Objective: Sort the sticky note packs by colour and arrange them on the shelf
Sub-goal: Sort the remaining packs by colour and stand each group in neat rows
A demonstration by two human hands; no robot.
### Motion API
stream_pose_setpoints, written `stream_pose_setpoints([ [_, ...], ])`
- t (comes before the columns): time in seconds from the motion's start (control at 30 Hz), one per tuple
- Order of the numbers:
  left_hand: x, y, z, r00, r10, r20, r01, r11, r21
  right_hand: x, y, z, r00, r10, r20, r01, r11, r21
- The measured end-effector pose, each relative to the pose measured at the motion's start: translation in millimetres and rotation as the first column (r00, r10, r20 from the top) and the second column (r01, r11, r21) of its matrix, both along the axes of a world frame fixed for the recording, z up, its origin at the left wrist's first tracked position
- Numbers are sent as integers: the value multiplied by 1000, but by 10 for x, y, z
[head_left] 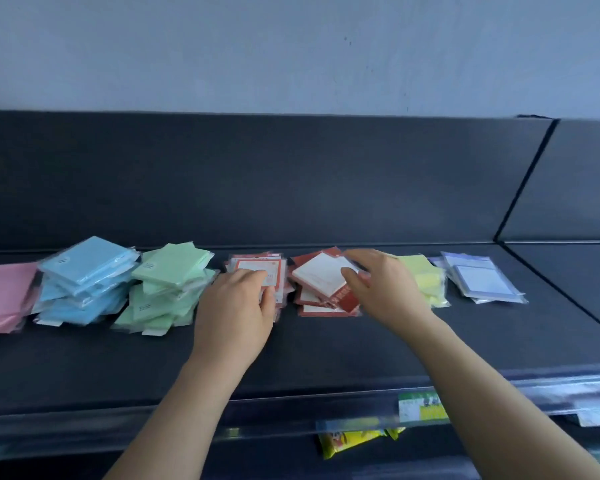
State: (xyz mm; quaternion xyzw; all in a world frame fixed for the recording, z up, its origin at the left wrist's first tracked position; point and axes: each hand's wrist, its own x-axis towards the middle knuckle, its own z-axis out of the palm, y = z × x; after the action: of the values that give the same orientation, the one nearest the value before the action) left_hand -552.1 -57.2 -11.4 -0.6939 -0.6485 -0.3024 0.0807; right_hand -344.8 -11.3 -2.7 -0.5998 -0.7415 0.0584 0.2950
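Fingers [253, 277] of the left hand [234, 313] grip the red-bordered stack [255, 262]; right hand [385, 289] pinches a white-faced pack [321, 273].

You have a single view: the head-worn wide-angle camera. It faces forward and slightly down, close to the dark shelf [326, 348], with the wall [291, 46] filling the top.

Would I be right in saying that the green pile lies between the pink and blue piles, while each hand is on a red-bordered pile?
Not quite: the head view shows the blue pile lying between the pink pile and green pile. The left hand and right hand are indeed on the left red-bordered pile and right red-bordered pile.
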Motion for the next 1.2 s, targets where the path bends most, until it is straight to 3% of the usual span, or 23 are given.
stream_pose_setpoints([
  [0.27,1221,-66,67,991,-128,37,126,991,52,1286,-363,20,993,-95,75,96,995,-10],
  [0.7,3663,-58,-40,939,-297,173,301,954,4,3681,-820,-35,964,-249,97,250,968,4],
  [1.2,5662,696,21,850,-508,139,522,846,-105,5729,-451,-112,850,-525,44,527,849,-39],
])
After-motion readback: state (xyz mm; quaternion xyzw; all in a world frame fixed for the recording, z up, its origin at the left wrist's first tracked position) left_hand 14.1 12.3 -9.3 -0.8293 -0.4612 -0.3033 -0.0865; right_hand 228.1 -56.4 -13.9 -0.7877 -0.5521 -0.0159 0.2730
